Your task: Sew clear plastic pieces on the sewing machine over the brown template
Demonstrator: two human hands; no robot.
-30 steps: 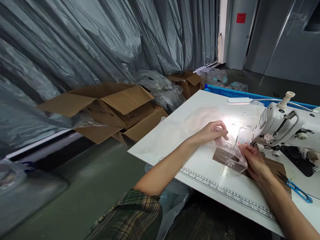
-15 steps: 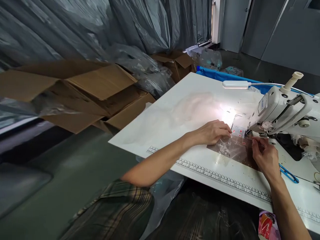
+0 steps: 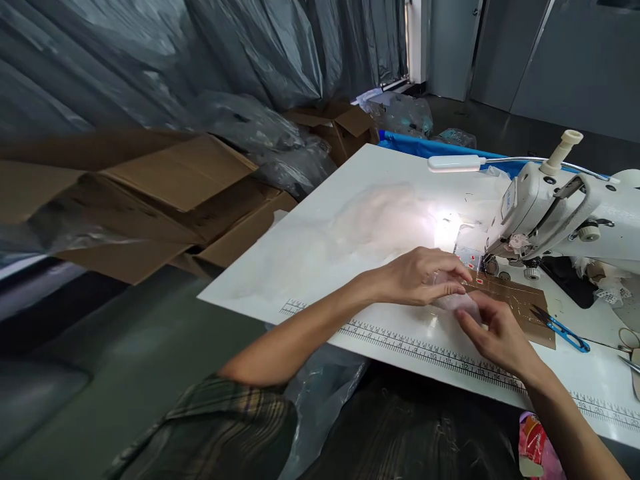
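A sheer, crumpled piece of fabric (image 3: pixel 456 300) lies bunched between my two hands, in front of the sewing machine (image 3: pixel 530 213). My left hand (image 3: pixel 425 277) bends its fingers over the left side of the fabric and grips it. From the right, my right hand (image 3: pixel 495 330) pinches the fabric's other end between thumb and fingers. Just beyond my fingertips, a clear plate with red marks (image 3: pixel 470 259) lies beside the machine's needle area. Brown board (image 3: pixel 520 300) shows to the right of the fabric.
Blue thread snips (image 3: pixel 567 333) lie right of the board. A printed ruler (image 3: pixel 435 357) runs along the front edge of the white table (image 3: pixel 310 260). A lamp (image 3: pixel 455 164) hangs behind the machine. Open cardboard boxes (image 3: pixel 180 173) and plastic bags stand at the left.
My right hand has come away from the needle area, left and toward me. The fabric is now bunched between my hands, and more of the brown board shows. The view has shifted slightly.
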